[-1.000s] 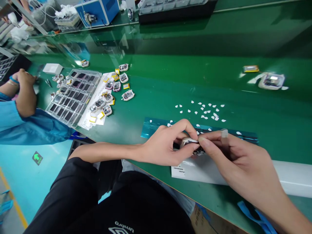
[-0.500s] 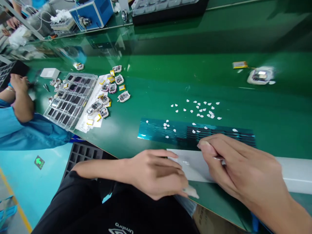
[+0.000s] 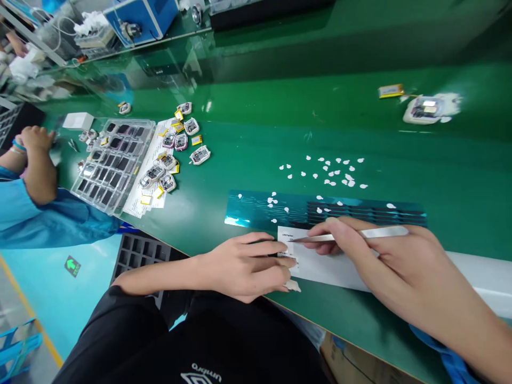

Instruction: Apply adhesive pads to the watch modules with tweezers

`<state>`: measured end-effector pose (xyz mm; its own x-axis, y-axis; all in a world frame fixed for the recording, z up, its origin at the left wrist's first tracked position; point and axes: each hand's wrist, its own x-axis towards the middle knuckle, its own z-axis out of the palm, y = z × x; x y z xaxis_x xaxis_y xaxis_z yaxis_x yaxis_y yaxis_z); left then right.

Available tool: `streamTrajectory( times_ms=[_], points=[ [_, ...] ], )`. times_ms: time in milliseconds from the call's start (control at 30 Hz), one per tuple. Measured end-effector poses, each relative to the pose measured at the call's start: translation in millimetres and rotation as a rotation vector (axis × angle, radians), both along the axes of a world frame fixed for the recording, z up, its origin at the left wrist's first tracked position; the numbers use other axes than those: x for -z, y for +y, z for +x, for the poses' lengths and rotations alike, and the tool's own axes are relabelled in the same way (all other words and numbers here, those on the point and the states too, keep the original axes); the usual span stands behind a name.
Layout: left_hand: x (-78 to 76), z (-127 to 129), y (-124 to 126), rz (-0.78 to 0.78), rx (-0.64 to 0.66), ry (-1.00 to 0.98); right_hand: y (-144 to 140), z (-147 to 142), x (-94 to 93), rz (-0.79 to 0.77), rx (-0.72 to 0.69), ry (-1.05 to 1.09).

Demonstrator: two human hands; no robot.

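Observation:
My right hand (image 3: 384,261) is closed around slim metal tweezers (image 3: 360,234), whose tips point left and meet the printed end of a white strip (image 3: 344,272). Flat on that same end lies my left hand (image 3: 252,266), its fingers stretched out and slightly apart. A whitish, wrinkled piece (image 3: 294,286) shows by the lowest fingertip of the left hand; whether it is worn on the finger I cannot tell. Just beyond the strip, a shiny blue film (image 3: 256,208) carries several small white stickers (image 3: 286,209), with dark bars on its right part.
More white tab-shaped pieces (image 3: 336,172) lie scattered behind the film. At the left are opened watch-like devices (image 3: 200,154) with yellow batteries and a clear compartment tray (image 3: 116,160). Another device (image 3: 426,109) sits back right. A co-worker's blue sleeve (image 3: 60,218) is at the far left.
My right hand has turned, so the tweezers now show, their tips down on the strip's left end. My left hand has shifted slightly up and left, flattening onto the strip.

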<state>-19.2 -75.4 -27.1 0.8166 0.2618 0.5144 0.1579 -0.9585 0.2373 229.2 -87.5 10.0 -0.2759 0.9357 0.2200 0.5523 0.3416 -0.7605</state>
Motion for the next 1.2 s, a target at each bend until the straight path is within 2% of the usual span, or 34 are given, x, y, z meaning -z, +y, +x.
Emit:
streamTrajectory(
  times_ms=[67, 200, 367, 433, 567, 767, 933, 1133, 1200],
  points=[
    [1.6, -1.1, -0.7, -0.001, 0.001, 0.035, 2.4, 3.4, 0.5, -0.06, 0.001, 0.012],
    [2.3, -2.8, -3.1, -0.029, -0.026, 0.044, 9.3, 11.8, 4.5, -0.172, -0.106, 0.038],
    [-2.4, -2.6, -6.2, -0.03, -0.07, 0.011, 13.6, 15.2, 15.3, -0.423, -0.169, 0.243],
    [-3.3, -2.8, -6.7, -0.02, -0.072, 0.014, 13.9, 16.4, 18.2, -0.479, -0.176, 0.286],
    [-2.3, -3.5, -6.7, 0.008, -0.057, 0.023, 14.3, 19.3, 21.4, -0.496, -0.161, 0.347],
    [-1.6, -2.3, -5.5, -0.014, -0.072, 0.009, 13.9, 15.2, 26.9, -0.607, -0.15, 0.346],
    [-1.2, -1.4, -5.2, -0.018, -0.066, -0.006, 18.0, 11.5, 23.8, -0.675, -0.117, 0.345],
    [2.4, -0.5, -4.3, -0.007, -0.051, -0.027, 26.6, 20.4, 16.5, -0.605, 0.015, 0.307],
    [-0.6, -0.9, -3.9, -0.068, -0.009, -0.087, 24.8, 22.0, 12.7, -0.549, 0.074, 0.293]
  ],
)
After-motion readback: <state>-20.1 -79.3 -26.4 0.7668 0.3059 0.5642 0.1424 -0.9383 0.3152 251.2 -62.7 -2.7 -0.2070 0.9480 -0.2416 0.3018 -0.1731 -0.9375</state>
